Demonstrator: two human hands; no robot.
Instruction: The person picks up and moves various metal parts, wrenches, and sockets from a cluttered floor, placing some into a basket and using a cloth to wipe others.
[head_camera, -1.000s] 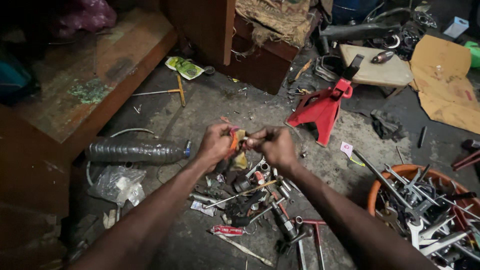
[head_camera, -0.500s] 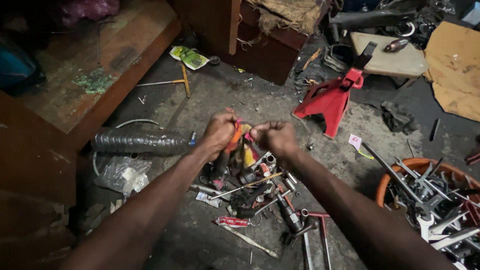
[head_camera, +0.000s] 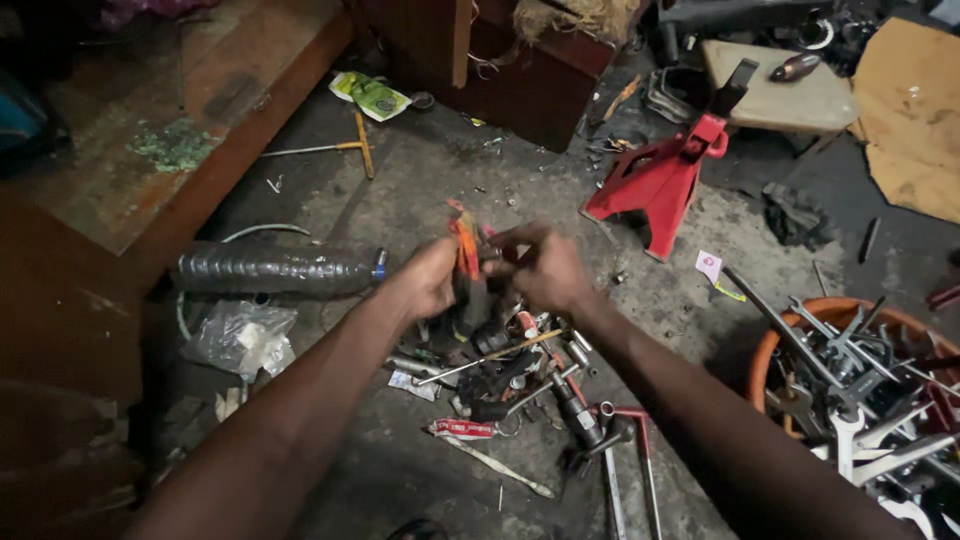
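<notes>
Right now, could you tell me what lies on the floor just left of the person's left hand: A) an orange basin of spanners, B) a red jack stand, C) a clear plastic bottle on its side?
C: the clear plastic bottle lies on its side beside the left hand.

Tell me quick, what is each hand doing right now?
Left hand: closed, pinching the orange strip.
Right hand: fingers curled at the same strip; blur hides whether it truly grips.

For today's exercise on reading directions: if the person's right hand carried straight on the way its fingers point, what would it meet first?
The right hand points left, so it would probably first meet the orange wrapper pinched in the left hand. Depth is hard to judge.
</notes>
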